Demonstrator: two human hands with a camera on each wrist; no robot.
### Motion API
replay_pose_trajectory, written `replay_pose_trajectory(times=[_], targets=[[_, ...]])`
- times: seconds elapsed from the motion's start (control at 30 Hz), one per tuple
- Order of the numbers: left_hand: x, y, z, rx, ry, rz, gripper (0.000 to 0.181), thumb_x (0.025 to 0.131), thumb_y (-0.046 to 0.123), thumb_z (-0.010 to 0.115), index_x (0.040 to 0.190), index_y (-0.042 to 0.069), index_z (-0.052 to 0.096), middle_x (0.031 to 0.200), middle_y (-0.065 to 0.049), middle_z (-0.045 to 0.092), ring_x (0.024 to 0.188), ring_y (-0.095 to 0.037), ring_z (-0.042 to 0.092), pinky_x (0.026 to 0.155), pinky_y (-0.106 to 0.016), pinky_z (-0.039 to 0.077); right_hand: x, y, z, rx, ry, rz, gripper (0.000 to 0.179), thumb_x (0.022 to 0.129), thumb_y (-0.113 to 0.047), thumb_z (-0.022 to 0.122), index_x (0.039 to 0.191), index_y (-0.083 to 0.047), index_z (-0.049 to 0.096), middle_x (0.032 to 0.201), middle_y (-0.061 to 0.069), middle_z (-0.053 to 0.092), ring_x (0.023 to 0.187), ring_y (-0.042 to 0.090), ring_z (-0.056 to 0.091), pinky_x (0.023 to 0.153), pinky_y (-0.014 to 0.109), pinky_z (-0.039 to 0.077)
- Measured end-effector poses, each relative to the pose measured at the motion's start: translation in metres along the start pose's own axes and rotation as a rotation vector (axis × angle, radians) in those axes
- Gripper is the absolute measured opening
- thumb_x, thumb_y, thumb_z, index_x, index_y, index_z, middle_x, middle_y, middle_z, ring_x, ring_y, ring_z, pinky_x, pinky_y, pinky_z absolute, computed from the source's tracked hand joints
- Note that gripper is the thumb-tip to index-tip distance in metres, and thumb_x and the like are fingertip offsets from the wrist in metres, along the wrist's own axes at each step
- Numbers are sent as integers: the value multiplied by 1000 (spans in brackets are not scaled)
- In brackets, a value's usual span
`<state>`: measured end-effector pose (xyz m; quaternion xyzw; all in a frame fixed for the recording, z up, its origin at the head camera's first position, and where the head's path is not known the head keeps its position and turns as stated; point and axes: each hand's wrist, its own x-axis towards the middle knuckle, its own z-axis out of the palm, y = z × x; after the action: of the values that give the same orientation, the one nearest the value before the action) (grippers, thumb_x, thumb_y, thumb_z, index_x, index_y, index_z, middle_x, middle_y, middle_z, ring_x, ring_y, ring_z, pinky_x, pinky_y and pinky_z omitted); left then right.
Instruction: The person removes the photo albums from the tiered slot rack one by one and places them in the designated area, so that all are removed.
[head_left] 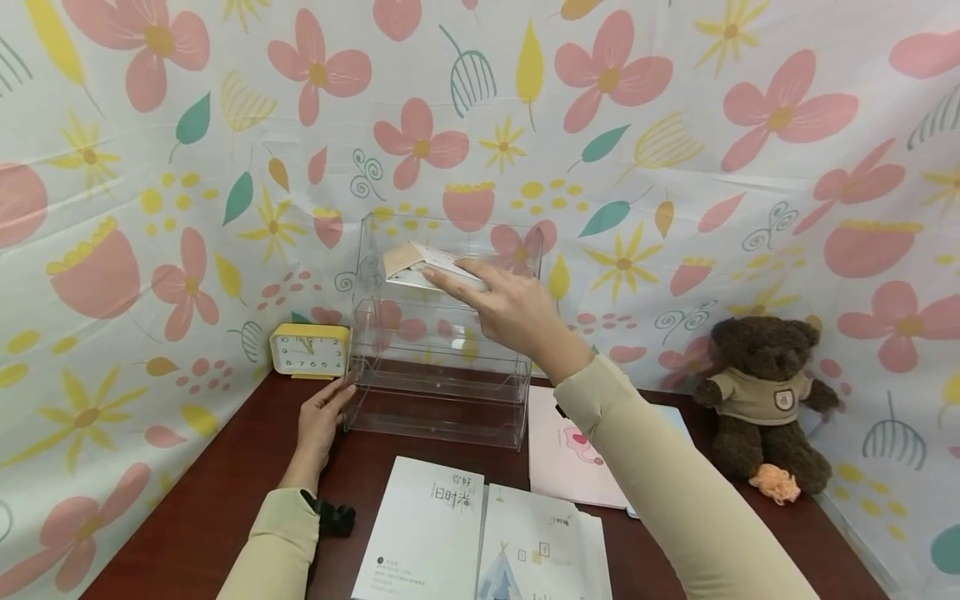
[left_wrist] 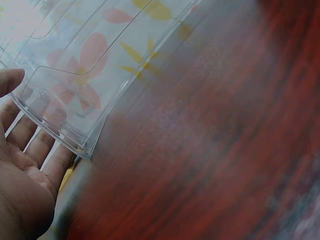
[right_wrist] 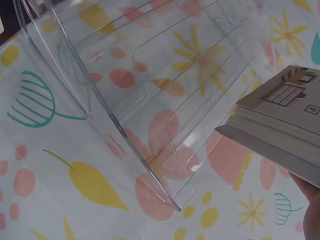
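My right hand holds a thick white book in front of the upper part of a clear plastic tiered rack. The right wrist view shows the book's cover and page edges beside the rack's clear side, with a gap between them. At the rack's lower left edge, my left hand grips the side panel. In the left wrist view the thumb lies on one side of the clear edge, while the fingers reach behind it.
Two white books, one with lettering and one with a tent drawing, lie at the front of the dark red table. A pink book lies right of the rack. A yellow clock stands left; a brown teddy bear sits right.
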<state>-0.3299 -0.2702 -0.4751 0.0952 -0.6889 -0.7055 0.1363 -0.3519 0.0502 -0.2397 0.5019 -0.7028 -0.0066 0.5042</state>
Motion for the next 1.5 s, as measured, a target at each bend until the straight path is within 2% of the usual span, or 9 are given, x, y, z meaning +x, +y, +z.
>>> replay_pose_trajectory(times=[0.1,0.2,0.33,0.67,0.87,1.07,1.3,1.4,1.5], targets=[[0,1,1,-5,3,10,61,95,41,70,146,12,55,149,-8,51,113,-10,56,85,-25,49,-3,-2,-3,-10,-8,7,76,90,9,48,152,-35,46,136,12,60,79,25,65,44,30,27],[0,2,1,-8,5,16,61,95,41,71,146,11,55,149,-9,51,114,-10,56,85,-25,49,-5,-3,-7,-11,-3,8,73,91,8,49,151,-35,47,136,12,60,81,24,66,43,30,29],[-1,1,0,-5,8,7,61,95,40,70,147,11,55,149,-8,51,117,-11,54,86,-24,49,-9,-7,-12,-2,3,1,66,97,5,47,150,-33,48,134,12,61,94,25,69,44,30,32],[-5,1,2,-7,-14,11,60,96,40,70,147,13,55,150,-5,50,116,-12,56,89,-27,49,-26,-16,-26,21,55,54,54,101,-2,52,146,-31,53,131,12,64,90,27,68,49,31,40],[-5,2,3,-2,-10,-8,59,95,41,70,146,15,56,150,-4,51,115,-8,55,89,-26,48,-48,-22,-30,86,160,95,49,99,0,53,140,-26,59,122,11,68,74,27,66,42,28,28],[-6,3,4,-8,-7,0,58,96,40,70,146,14,56,149,-4,51,117,-13,57,89,-27,49,-79,-36,-44,119,256,172,39,101,-7,55,136,-21,66,109,11,71,47,19,47,40,26,21],[-5,5,-1,30,1,-6,61,96,43,68,148,14,53,152,-4,48,118,-10,54,88,-25,48,-133,-53,-61,230,246,275,32,105,-16,55,134,-11,67,107,9,71,51,10,36,43,22,27],[-6,5,-1,29,3,0,62,96,43,68,148,12,53,152,-6,48,115,-5,53,88,-25,47,-163,-58,-68,306,241,347,32,103,-16,59,132,-6,66,107,10,72,55,11,49,47,18,38],[-6,5,2,29,-6,11,61,97,42,68,148,12,53,151,-8,49,112,-1,54,88,-25,48,-190,-58,-80,432,213,417,41,92,1,69,133,1,64,107,11,72,74,18,68,63,18,52]])
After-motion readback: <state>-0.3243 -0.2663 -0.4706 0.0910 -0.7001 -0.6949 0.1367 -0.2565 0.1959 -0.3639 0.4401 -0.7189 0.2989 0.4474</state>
